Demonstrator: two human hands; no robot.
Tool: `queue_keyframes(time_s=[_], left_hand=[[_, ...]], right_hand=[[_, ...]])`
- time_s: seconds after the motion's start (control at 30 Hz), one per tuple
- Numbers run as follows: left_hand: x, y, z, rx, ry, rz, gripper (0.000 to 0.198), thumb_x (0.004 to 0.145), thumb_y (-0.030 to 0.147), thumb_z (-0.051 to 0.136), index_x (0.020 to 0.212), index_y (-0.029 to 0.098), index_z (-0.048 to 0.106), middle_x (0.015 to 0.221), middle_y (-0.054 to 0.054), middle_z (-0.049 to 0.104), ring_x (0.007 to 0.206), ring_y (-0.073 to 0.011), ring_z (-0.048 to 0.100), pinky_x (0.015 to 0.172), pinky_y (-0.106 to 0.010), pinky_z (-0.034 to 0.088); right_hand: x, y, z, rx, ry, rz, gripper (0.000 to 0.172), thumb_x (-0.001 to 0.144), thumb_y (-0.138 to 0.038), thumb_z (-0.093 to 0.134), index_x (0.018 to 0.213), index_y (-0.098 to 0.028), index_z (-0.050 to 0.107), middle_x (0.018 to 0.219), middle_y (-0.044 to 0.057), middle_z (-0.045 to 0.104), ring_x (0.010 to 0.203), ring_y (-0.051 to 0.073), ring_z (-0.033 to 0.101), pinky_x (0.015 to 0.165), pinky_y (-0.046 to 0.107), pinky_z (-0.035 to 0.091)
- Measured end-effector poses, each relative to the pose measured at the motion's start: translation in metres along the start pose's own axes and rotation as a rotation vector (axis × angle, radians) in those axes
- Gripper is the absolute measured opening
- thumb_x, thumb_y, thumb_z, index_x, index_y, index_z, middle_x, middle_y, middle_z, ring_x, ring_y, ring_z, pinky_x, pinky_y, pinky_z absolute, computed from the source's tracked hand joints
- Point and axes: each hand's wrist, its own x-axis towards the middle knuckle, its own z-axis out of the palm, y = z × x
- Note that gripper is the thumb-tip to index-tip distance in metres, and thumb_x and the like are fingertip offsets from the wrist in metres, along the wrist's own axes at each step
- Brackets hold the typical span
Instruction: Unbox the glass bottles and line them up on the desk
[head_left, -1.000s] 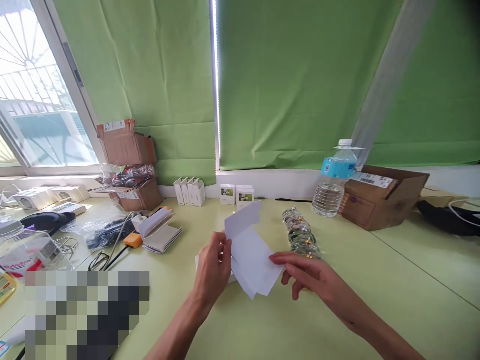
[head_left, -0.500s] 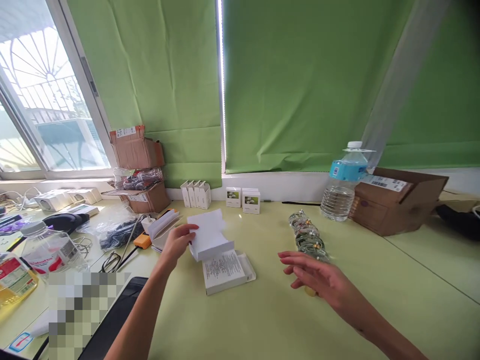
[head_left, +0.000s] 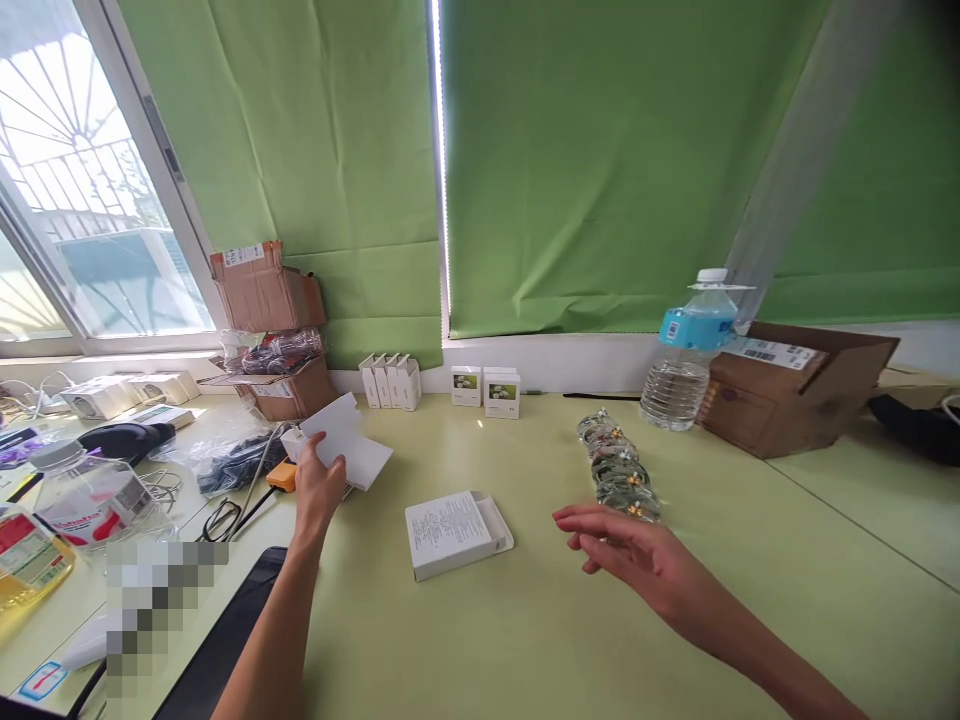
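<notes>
The white folded paper sheet (head_left: 346,440) was pinched in the left hand (head_left: 319,490), with the fingers and thumb closed together on its lower edge. It hung above the left part of the table, just beyond a small orange plastic object (head_left: 282,476). Its long axis ran roughly across the view, tilted with the right end lower, and 1 corner pointed up toward the back wall.

Half a second earlier, the sheet had been over the white rectangular cardboard box with black print (head_left: 456,534). Now it had moved left, well apart from that box, which lay flat and uncovered.

A wide stretch of pale green tabletop (head_left: 390,640) lay between the 2 hands. The right hand (head_left: 637,545) stayed open, its fingers apart and holding nothing, just in front of a row of clear glass bracelets (head_left: 619,468). Behind them stood a clear plastic water bottle with a blue label (head_left: 679,365).
</notes>
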Motion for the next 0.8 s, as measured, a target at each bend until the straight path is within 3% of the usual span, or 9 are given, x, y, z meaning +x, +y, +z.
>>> queue_keyframes(time_s=[0.17,0.3,0.47,0.8], left_hand=[[0.004,-0.005,0.0,0.156,0.034,0.018,0.06,0.077,0.02,0.052,0.134,0.006,0.039,0.131,-0.019,0.047,0.125,-0.0289,0.045,0.103,-0.039,0.038],[0.001,-0.009,0.005,0.313,0.01,0.005,0.054,0.081,0.025,0.053,0.132,0.009,0.042,0.131,-0.02,0.047,0.12,-0.0295,0.049,0.099,-0.04,0.04],[-0.005,-0.013,0.005,0.531,-0.01,0.006,0.045,0.083,0.029,0.052,0.125,0.011,0.051,0.117,-0.02,0.057,0.109,-0.0339,0.055,0.09,-0.044,0.042],[-0.014,0.002,-0.006,0.758,0.136,-0.007,0.037,0.087,0.033,0.044,0.111,0.012,0.063,0.113,-0.023,0.053,0.11,-0.0392,0.048,0.082,-0.044,0.04]], right_hand=[[-0.001,-0.001,0.0,-0.019,0.0,0.021,0.035,0.091,-0.047,0.054,0.116,-0.026,0.066,0.134,0.009,0.051,0.107,0.027,0.058,0.088,0.039,0.053],[-0.001,0.001,-0.002,-0.05,-0.02,0.051,0.035,0.09,-0.049,0.054,0.115,-0.026,0.066,0.134,0.007,0.05,0.109,0.027,0.057,0.09,0.038,0.052],[-0.001,0.005,-0.001,-0.11,-0.011,0.048,0.034,0.09,-0.05,0.053,0.112,-0.027,0.066,0.131,0.006,0.053,0.113,0.027,0.054,0.094,0.038,0.049],[-0.004,-0.014,0.007,-0.261,-0.016,0.048,0.035,0.091,-0.051,0.05,0.103,-0.024,0.069,0.112,0.006,0.064,0.101,0.023,0.059,0.088,0.033,0.049]])
